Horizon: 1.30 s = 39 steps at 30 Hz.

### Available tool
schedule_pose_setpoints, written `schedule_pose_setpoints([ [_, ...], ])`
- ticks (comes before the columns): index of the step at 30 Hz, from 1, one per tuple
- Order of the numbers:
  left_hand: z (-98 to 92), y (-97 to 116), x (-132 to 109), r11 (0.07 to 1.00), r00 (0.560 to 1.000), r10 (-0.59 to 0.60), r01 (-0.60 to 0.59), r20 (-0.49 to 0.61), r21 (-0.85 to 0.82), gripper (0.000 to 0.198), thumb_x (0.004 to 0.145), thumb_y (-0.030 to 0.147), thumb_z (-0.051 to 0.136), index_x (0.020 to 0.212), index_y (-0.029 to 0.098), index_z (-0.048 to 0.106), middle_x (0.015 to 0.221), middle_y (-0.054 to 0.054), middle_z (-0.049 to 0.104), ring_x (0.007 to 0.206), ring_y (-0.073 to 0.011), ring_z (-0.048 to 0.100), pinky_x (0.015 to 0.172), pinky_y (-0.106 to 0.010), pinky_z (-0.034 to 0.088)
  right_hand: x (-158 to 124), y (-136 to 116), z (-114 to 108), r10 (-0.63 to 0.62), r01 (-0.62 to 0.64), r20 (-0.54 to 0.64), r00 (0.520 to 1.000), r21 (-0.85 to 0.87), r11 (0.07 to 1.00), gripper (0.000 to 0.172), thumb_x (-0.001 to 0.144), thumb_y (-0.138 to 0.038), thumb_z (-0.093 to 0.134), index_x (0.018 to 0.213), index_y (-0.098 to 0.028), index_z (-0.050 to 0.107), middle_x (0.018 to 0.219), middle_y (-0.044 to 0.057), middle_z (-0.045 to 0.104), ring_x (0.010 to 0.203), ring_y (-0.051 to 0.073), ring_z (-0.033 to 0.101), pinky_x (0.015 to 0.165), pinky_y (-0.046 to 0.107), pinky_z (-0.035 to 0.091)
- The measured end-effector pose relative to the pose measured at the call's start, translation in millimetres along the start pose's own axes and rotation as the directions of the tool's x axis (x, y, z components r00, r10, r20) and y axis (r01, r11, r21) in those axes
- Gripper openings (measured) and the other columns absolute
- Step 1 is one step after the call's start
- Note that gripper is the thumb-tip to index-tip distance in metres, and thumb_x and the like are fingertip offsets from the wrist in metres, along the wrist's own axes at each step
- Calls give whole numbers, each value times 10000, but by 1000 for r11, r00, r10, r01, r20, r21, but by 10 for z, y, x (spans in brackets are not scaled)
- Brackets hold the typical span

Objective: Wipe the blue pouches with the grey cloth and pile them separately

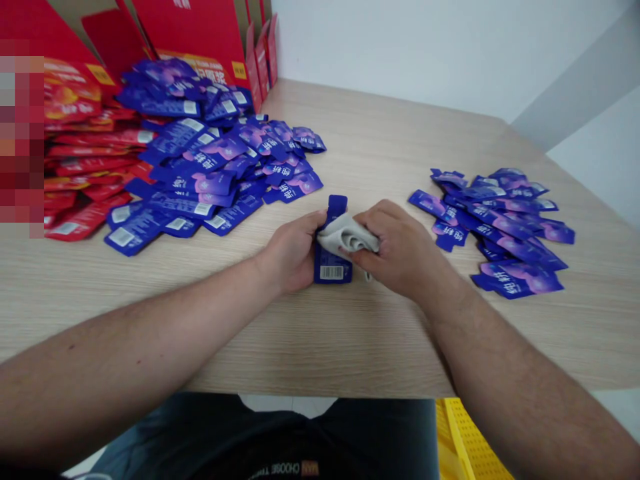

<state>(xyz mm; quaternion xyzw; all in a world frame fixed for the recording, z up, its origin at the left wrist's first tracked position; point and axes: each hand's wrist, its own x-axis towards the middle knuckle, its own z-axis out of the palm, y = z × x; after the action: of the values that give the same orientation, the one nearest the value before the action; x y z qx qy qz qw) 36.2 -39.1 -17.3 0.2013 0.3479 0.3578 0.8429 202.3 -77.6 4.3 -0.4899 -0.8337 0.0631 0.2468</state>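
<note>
blue sachet (pixel 324 263), long axis forward, barcode (pixel 331 272) nearest

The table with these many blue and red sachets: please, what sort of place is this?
Probably a small packing room. Heaps of blue sachets and red sachets lie on a wood-grain table, flat red cartons stand behind them, and a yellow plastic crate sits below the table edge.

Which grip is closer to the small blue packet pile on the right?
Right. The right grip is just left of the blue packet pile; the left grip is much farther left.
</note>
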Motion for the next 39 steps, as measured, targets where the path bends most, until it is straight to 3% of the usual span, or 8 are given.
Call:
schedule_pose_setpoints([
  [3,26,-4,-11,1000,1000,11,-11,-28,1,260,955,271,497,853,144,701,730,-66,733,615,-196,688,671,-356,605,4,8,21,69,-73,-106,992,-31,997,184,849,-234,688,1023,-177,687,924,82,655,962,266,602,848,380,488],
  [9,-24,17,23,1000,1000,-19,19,-17,-3,326,978,311,469,941,119,731,833,-86,761,719,-198,713,744,-347,606,-25,-97,77,-165,128,201,966,185,974,295,779,-129,696,1068,-187,708,993,70,657,957,227,611,840,342,501],
  [17,-84,15,44,1000,999,-24,24,23,19,365,990,355,446,1053,133,730,893,-103,774,808,-239,739,775,-401,612,16,88,-204,-103,18,455,884,186,982,238,765,-100,682,950,-240,736,938,13,694,866,190,652,785,301,492],
  [21,-61,5,6,997,1000,-23,22,8,78,317,994,331,465,1066,154,718,864,-82,761,723,-210,716,722,-379,603,44,160,-177,126,-122,99,987,-54,991,177,796,-217,715,973,-211,724,899,51,679,907,252,636,796,368,484],
  [24,-53,-29,-25,989,999,-8,2,39,146,314,996,332,478,1041,135,718,894,-112,766,740,-218,719,699,-369,595,57,167,-126,217,-252,-245,945,-120,960,184,851,-295,682,1010,-204,697,936,89,675,967,292,609,834,426,479],
  [27,-51,-66,-40,985,996,21,-36,92,168,295,991,300,493,1020,123,727,940,-121,772,777,-213,726,695,-339,591,54,151,-102,221,-283,-370,903,-122,951,189,866,-302,665,1030,-210,681,977,106,680,988,304,597,858,451,478],
  [33,-25,-49,-19,998,999,19,-21,31,64,209,953,238,532,854,144,692,791,-72,753,620,-162,676,659,-309,585,3,16,-12,20,-20,-91,996,-1,1000,238,802,-198,690,1040,-192,694,941,80,666,936,257,608,815,383,499],
  [39,-43,1,-11,993,996,92,-90,-21,70,279,962,250,491,925,137,743,888,-99,781,738,-197,726,722,-331,602,-23,-48,-95,-193,130,240,952,254,958,259,775,-93,680,1000,-220,707,960,40,664,901,191,629,779,305,503],
])
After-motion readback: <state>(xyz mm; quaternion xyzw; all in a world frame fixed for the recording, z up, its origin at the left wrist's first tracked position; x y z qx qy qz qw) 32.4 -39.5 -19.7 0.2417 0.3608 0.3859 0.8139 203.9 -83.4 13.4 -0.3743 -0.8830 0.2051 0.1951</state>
